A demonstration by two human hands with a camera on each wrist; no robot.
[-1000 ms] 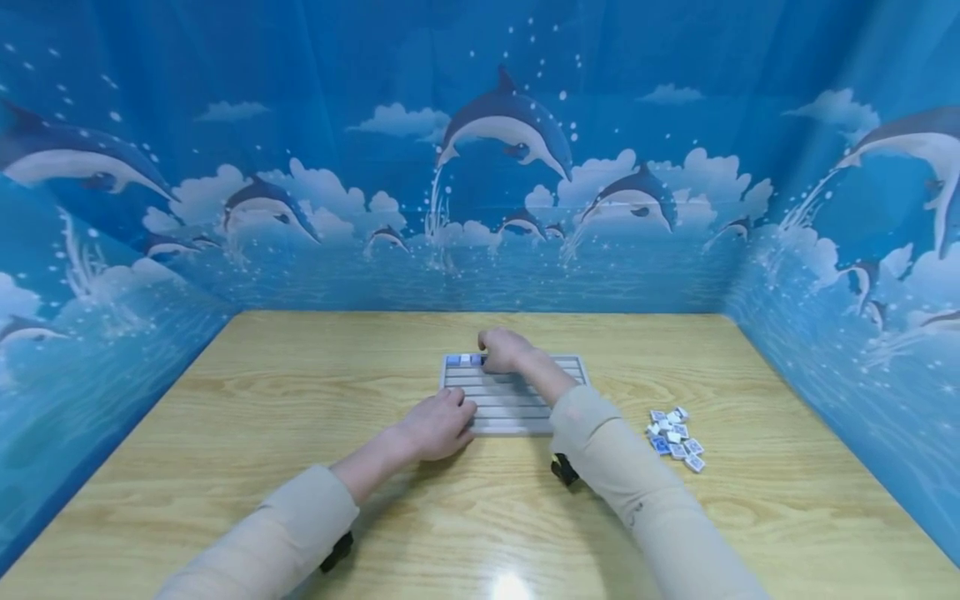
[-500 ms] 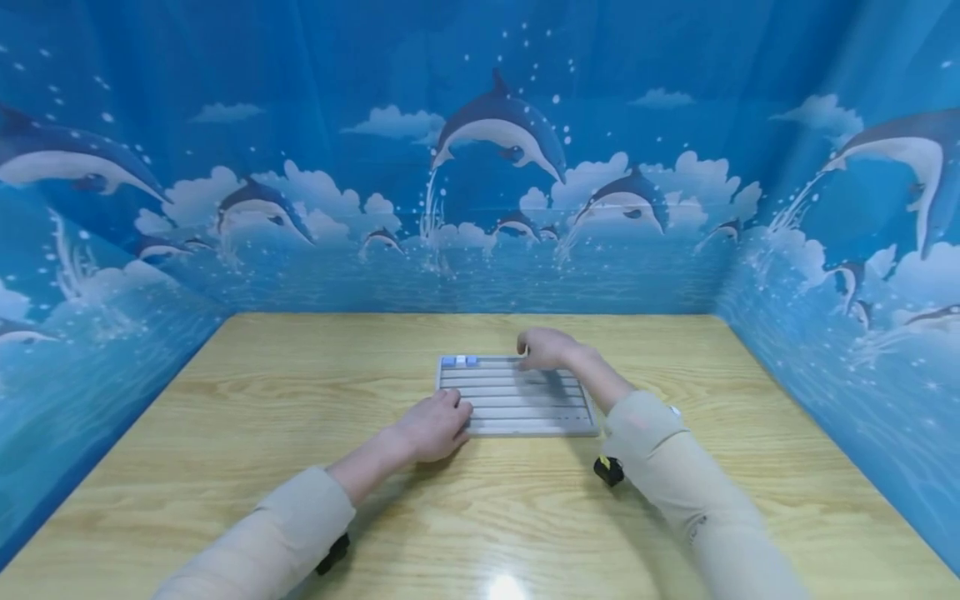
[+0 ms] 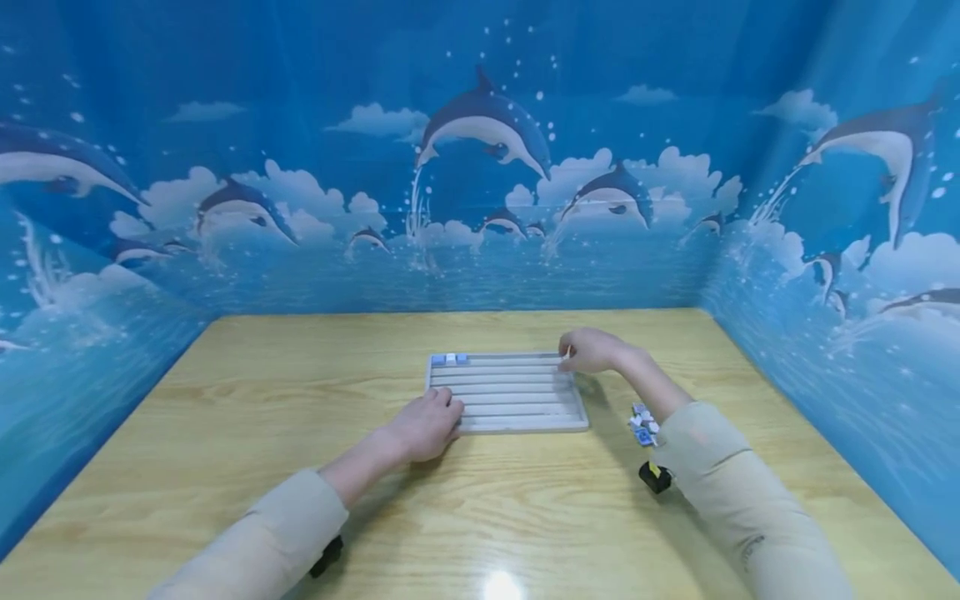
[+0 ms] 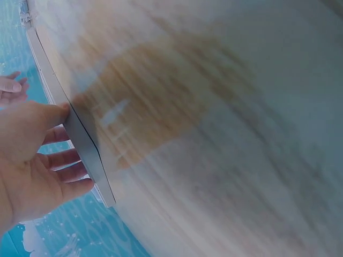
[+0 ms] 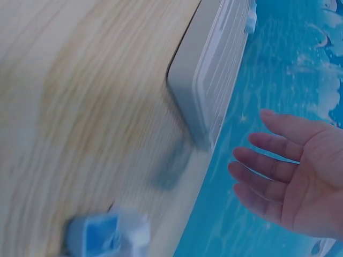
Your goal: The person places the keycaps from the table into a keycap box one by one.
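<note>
Left grip (image 3: 423, 425) is holding tray (image 3: 517, 431) by near-left corner on desk (image 3: 300, 375) | right grip (image 3: 591, 350) is hanging spread, empty, beside far-right corner | I'm judging: row-filling; next, pinching from loose tiles (image 3: 643, 435).

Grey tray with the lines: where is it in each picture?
Head: the grey tray lies just below the middle.
Left wrist: the grey tray slants down the left side.
Right wrist: the grey tray is up top, right of middle.
Shared landmark: the blue backdrop.

You face a blue ocean-print backdrop (image 3: 360, 50) with leaping dolphins (image 3: 483, 121) and white clouds (image 3: 588, 177). Beneath it, your wood-grain tabletop (image 3: 300, 375) catches a bright glare (image 3: 502, 585).
</note>
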